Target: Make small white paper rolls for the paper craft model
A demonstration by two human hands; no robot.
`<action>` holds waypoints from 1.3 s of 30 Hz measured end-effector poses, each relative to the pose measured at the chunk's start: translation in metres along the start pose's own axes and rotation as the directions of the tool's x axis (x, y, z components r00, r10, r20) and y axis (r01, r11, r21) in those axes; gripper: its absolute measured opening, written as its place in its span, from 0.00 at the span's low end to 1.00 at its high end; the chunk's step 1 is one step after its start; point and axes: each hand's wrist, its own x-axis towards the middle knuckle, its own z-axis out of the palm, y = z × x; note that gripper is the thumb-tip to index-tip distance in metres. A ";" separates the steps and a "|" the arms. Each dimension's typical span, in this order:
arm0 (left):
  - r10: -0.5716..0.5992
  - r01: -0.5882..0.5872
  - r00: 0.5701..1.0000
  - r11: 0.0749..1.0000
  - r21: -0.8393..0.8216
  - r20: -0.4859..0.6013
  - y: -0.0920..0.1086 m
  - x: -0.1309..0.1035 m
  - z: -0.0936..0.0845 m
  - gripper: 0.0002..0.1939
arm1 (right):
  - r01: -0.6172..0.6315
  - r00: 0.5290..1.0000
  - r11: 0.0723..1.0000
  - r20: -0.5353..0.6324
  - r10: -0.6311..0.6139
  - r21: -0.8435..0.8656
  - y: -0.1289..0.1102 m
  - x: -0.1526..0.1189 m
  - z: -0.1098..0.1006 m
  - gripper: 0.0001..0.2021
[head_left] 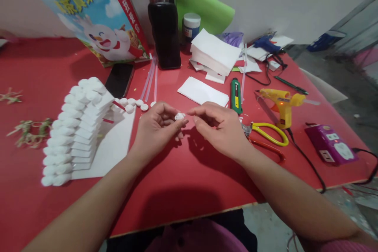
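Note:
Between the thumb and fingers of my left hand [159,128] is a small white coiled piece [179,116]. My right hand [220,128] hovers just to its right, thumb and index finger apart, with nothing visible between them. Left of my hands, a stepped stack of white folded pieces with round white ends [63,138] stands on a white sheet [118,145]. Several small white discs [144,107] lie in a row beyond my left hand. Folded white paper [203,91] lies behind my hands.
A yellow glue gun [280,104], yellow-and-red-handled pliers [270,134], a green cutter [236,95] and a purple power box [330,143] sit right on the red table [183,177]. Behind are a phone [119,80], a black bottle [164,35], a paper stack [215,53] and a printed box [97,19].

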 end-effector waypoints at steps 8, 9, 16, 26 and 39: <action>0.110 -0.118 0.993 0.973 0.198 0.049 -0.010 -0.002 -0.004 0.11 | -0.184 0.981 0.983 0.058 0.183 0.001 0.003 0.001 0.002 0.05; 0.133 -0.142 0.990 0.961 0.236 0.055 -0.011 -0.002 -0.005 0.11 | -0.160 0.986 0.987 0.050 0.161 -0.032 0.003 0.001 0.002 0.04; 0.139 -0.135 0.990 0.965 0.225 -0.001 -0.008 -0.002 -0.003 0.11 | -0.145 0.988 0.988 0.038 0.147 -0.044 0.004 0.001 0.005 0.02; -0.200 0.250 0.964 0.907 -0.338 0.175 -0.010 0.009 -0.006 0.17 | 0.036 0.987 0.690 0.135 0.090 -0.723 -0.025 -0.005 -0.061 0.15; -0.313 0.406 0.913 0.763 -0.503 0.262 -0.012 0.012 -0.008 0.15 | 0.133 0.914 0.363 0.256 0.315 -0.922 0.024 -0.084 -0.122 0.31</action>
